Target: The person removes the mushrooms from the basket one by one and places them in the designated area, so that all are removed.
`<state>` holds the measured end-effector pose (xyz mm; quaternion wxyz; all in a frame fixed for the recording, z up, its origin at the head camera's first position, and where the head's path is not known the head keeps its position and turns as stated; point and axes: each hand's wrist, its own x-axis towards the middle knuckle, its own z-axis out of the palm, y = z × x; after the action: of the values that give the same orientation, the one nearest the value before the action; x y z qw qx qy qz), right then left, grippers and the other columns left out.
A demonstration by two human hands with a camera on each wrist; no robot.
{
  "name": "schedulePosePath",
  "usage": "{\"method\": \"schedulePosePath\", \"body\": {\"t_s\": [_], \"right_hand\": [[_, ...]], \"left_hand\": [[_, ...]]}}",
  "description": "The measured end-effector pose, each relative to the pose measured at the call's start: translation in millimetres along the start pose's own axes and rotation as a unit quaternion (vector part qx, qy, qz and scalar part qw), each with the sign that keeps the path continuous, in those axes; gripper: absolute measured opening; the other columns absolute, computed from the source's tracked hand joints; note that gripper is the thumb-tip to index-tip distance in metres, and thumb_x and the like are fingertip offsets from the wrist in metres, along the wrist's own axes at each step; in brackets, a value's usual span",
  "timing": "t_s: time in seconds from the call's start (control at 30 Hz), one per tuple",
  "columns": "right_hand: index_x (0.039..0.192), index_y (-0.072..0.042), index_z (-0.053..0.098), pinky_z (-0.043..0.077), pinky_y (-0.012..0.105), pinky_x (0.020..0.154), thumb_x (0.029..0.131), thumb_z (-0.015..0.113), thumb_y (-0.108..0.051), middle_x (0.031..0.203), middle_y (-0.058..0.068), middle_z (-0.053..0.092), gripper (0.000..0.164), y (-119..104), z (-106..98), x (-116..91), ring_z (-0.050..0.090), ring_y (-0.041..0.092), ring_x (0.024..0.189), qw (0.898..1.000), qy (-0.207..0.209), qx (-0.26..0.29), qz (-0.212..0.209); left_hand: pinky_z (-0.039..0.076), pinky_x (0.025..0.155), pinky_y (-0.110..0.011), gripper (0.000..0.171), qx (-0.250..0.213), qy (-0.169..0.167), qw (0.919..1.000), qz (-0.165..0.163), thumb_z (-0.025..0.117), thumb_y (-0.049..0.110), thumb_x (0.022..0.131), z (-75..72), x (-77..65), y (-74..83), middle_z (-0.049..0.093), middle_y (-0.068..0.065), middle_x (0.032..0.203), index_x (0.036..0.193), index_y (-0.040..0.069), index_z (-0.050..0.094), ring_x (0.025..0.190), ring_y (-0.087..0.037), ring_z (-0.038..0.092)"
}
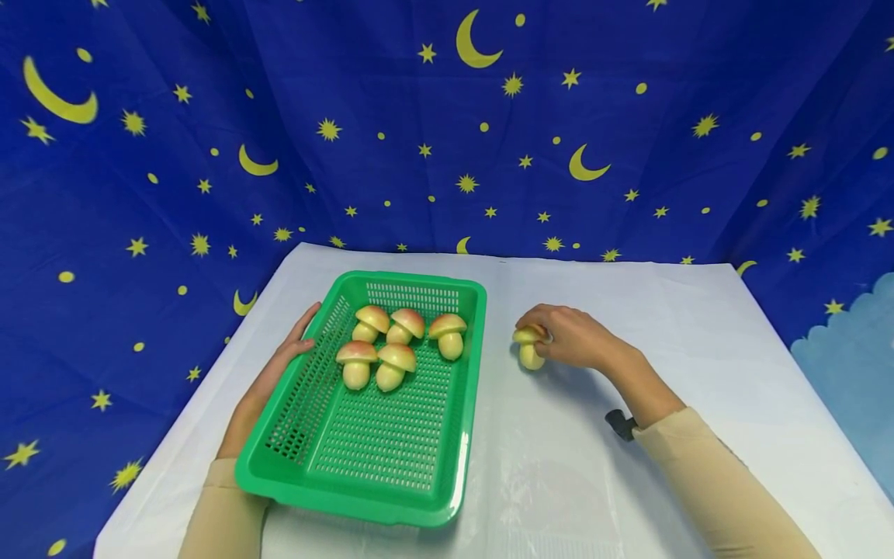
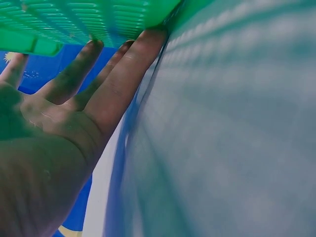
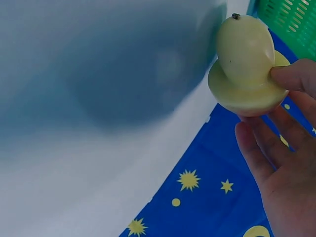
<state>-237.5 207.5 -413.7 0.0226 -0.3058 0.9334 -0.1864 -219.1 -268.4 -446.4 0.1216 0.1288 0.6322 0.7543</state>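
Behind everything we have a blue backdrop [image 1: 391, 116] with yellow moons and stars, and in front of it a white table [image 1: 559, 481]. The green basket [image 1: 349, 503] sits on its left half; its lattice walls look like thin, light plastic, a little springy, so we would steady it at the rim or flat along a side.

Our left hand [image 1: 272, 373] lies along the basket's left outer side, fingers extended and spread, fingertips against the plastic rather than wrapped round it. Our right hand [image 1: 573, 335] is partly closed, pinching one mushroom between thumb and fingers.

That held mushroom [image 1: 531, 359] is to the right of the basket, apart from it; we cannot tell whether it touches the table. Five others [image 1: 396, 361] lie inside, toward the far end. All look glossy and hard, probably light and not easily bruised, though the smooth skin and round cap could slip or roll. The neck where cap meets stem seems the surest hold, and our right thumb is there. Smallest of all, a dark nub [image 3: 236, 16] marks the stem's end.
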Motion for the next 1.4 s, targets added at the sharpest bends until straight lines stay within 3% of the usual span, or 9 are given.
{"method": "schedulePosePath", "body": {"t_s": [0.27,0.7,0.97,1.07,1.1,1.2,1.3,1.4], "right_hand": [[0.115,-0.016,0.068,0.046,0.039,0.080,0.081,0.070,-0.011,0.112,-0.004,0.062,0.035,1.6,1.1,-1.6,0.054,0.015,0.094,1.000,-0.009,-0.001,0.005],[0.119,-0.014,0.067,0.046,0.039,0.082,0.083,0.069,-0.013,0.112,-0.004,0.062,0.036,0.0,-1.2,-1.3,0.054,0.015,0.095,1.000,-0.013,0.003,0.005],[0.123,-0.014,0.065,0.046,0.045,0.089,0.083,0.069,-0.018,0.119,-0.002,0.061,0.040,-0.2,-2.6,-0.7,0.055,0.017,0.105,1.000,-0.012,-0.002,0.014],[0.122,-0.014,0.065,0.045,0.046,0.090,0.082,0.069,-0.018,0.120,-0.001,0.061,0.041,0.2,-3.4,0.1,0.054,0.018,0.107,1.000,-0.008,-0.002,0.010],[0.122,-0.014,0.065,0.045,0.046,0.090,0.082,0.069,-0.019,0.120,-0.002,0.061,0.040,0.2,-3.7,0.4,0.054,0.018,0.106,1.000,-0.006,-0.003,0.008],[0.121,-0.014,0.066,0.045,0.043,0.088,0.082,0.068,-0.020,0.115,-0.003,0.062,0.040,0.5,-4.5,1.4,0.053,0.017,0.099,1.000,0.005,-0.003,-0.003],[0.121,-0.015,0.065,0.044,0.040,0.085,0.083,0.066,-0.021,0.108,-0.003,0.061,0.039,-0.6,-5.6,2.4,0.052,0.017,0.091,1.000,0.015,-0.004,-0.013],[0.125,-0.017,0.062,0.044,0.040,0.087,0.084,0.064,-0.023,0.113,-0.001,0.061,0.042,-2.9,-7.6,2.9,0.052,0.019,0.093,1.000,0.024,-0.003,-0.015]], "left_hand": [[0.046,0.093,-0.025,0.070,0.001,0.003,0.9996,-0.027,0.030,0.004,0.096,1.9,-2.0,3.2,-0.006,-0.028,0.155,0.154,0.012,-0.011,0.113,-0.002,0.049],[0.046,0.089,-0.021,0.072,0.004,0.007,1.0000,-0.001,0.034,0.002,0.095,-0.4,0.5,1.2,-0.002,-0.030,0.152,0.152,0.003,-0.010,0.109,0.001,0.051],[0.047,0.091,-0.024,0.070,0.007,0.006,0.9996,-0.029,0.031,0.005,0.097,1.6,-1.6,4.3,-0.006,-0.029,0.154,0.153,0.011,-0.011,0.110,0.000,0.050],[0.046,0.089,-0.021,0.070,0.012,0.001,0.9999,-0.007,0.033,0.003,0.097,-0.3,-0.2,2.2,0.022,-0.016,0.151,0.152,0.005,-0.011,0.110,0.001,0.051],[0.046,0.089,-0.021,0.071,0.013,0.000,0.9999,-0.002,0.034,0.004,0.097,-0.9,-0.1,1.7,0.026,-0.011,0.149,0.152,0.004,-0.010,0.110,0.001,0.051],[0.046,0.088,-0.020,0.071,0.012,-0.004,0.9999,0.010,0.036,0.004,0.097,-2.2,1.2,0.1,0.024,-0.012,0.149,0.151,0.001,-0.011,0.110,0.002,0.050],[0.046,0.088,-0.020,0.072,0.014,-0.003,0.9999,0.005,0.037,0.005,0.097,-1.7,1.0,0.8,0.002,-0.023,0.154,0.151,0.002,-0.011,0.110,0.003,0.050],[0.046,0.088,-0.019,0.073,0.018,-0.003,0.9998,0.010,0.038,0.005,0.097,-2.4,1.5,0.3,0.009,-0.018,0.152,0.151,0.000,-0.011,0.110,0.003,0.050]]}}
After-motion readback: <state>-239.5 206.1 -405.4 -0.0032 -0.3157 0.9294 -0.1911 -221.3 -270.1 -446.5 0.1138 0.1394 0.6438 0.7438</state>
